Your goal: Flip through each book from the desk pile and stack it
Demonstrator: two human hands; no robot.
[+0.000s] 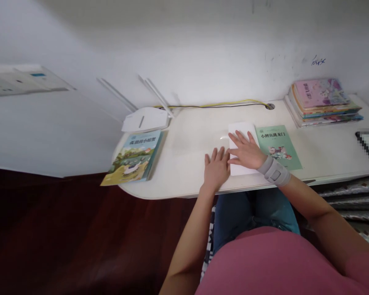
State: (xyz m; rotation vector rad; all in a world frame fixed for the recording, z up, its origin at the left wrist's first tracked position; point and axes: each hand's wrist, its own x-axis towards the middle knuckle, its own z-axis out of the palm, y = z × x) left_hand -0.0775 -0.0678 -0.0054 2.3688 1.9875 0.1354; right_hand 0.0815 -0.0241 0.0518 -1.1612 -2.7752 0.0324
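My right hand (247,151) lies flat, fingers spread, on a white sheet of paper (240,128) on the white desk (190,139). A grey band wraps that wrist. My left hand (215,168) rests palm down on the desk just left of the sheet, fingers stretched out, its fingertips near the right hand's thumb. A green book (278,146) lies flat right beside the sheet, on its right.
A picture book (133,157) overhangs the desk's left front corner. Behind it stands a white router (146,119) with antennas. A stack of books (322,102) sits at the back right. A yellow cable (221,105) runs along the wall. Dark floor lies to the left.
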